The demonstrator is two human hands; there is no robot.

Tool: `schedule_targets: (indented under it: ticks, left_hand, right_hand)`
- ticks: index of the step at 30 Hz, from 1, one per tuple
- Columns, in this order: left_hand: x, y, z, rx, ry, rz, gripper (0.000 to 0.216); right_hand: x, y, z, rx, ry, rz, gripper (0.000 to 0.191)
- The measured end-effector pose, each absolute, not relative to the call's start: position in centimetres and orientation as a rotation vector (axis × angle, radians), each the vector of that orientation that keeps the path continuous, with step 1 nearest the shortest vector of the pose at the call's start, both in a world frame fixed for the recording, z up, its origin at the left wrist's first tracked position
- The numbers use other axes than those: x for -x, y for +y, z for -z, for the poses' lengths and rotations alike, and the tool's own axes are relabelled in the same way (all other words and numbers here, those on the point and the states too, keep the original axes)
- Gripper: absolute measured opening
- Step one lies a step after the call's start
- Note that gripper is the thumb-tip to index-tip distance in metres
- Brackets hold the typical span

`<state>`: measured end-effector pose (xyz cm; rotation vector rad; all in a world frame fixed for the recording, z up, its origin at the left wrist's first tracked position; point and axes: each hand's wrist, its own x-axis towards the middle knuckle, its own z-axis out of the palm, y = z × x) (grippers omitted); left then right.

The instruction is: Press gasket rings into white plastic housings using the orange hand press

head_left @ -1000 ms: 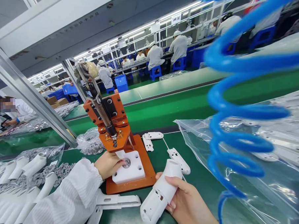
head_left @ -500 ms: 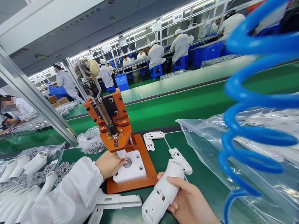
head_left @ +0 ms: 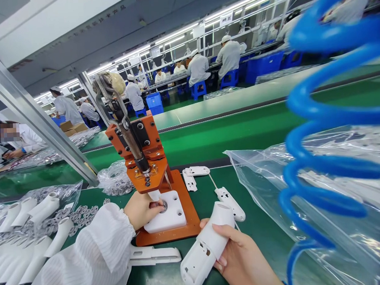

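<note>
My left hand [head_left: 141,209] reaches in from the left, its fingertips pinched on a small round metal piece [head_left: 164,206] seated in the white block [head_left: 168,217] of an orange hand press [head_left: 146,161]. My right hand [head_left: 241,258] is wrapped around a white plastic tube-shaped housing [head_left: 205,247], held tilted just right of the press base. The press lever [head_left: 112,99] stands raised.
White housings [head_left: 27,242] and metal washers lie in a bag at left. Flat white parts [head_left: 194,176] lie behind the press, another [head_left: 155,255] in front. A clear bag of parts [head_left: 321,187] and a blue coiled hose [head_left: 319,153] fill the right. Workers sit beyond the green conveyor [head_left: 224,137].
My left fingertips have crept slightly further over the metal piece in the white block. The view has shifted a little; my right hand keeps the housing in place.
</note>
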<state>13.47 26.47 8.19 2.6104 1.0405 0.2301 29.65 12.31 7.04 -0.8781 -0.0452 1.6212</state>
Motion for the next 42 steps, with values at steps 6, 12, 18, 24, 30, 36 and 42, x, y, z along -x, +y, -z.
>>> schedule_targets:
  ticks: [6, 12, 18, 24, 30, 36, 42]
  left_hand:
    - [-13.8, 26.3, -8.5, -2.643, 1.06, -0.211, 0.009]
    - [-13.7, 26.2, -8.8, -2.685, 1.01, -0.139, 0.011]
    - [-14.4, 25.7, -8.6, -2.571, 1.251, -0.214, 0.007]
    - [-14.5, 25.4, -8.2, -2.552, 1.299, -0.282, 0.009]
    - [-14.3, 25.1, -7.9, -2.567, 1.255, -0.355, 0.008]
    - [-13.8, 25.5, -7.4, -2.47, 1.164, -0.484, 0.006]
    - [-13.6, 26.2, -7.4, -2.375, 1.09, -0.472, 0.01]
  right_hand:
    - [-29.7, 12.0, -6.5, 0.836, -0.08, -1.635, 0.022]
    - [-29.7, 12.3, -6.7, 0.864, -0.066, -1.606, 0.023]
    - [-29.6, 12.1, -6.7, 0.845, -0.093, -1.605, 0.021]
    - [-29.6, 12.0, -6.6, 0.811, -0.075, -1.606, 0.018]
    - [-29.7, 12.2, -6.5, 0.821, -0.06, -1.612, 0.02]
    - [-29.5, 12.0, -6.3, 0.785, -0.104, -1.622, 0.019]
    - [-29.5, 12.3, -6.5, 0.829, -0.074, -1.604, 0.024]
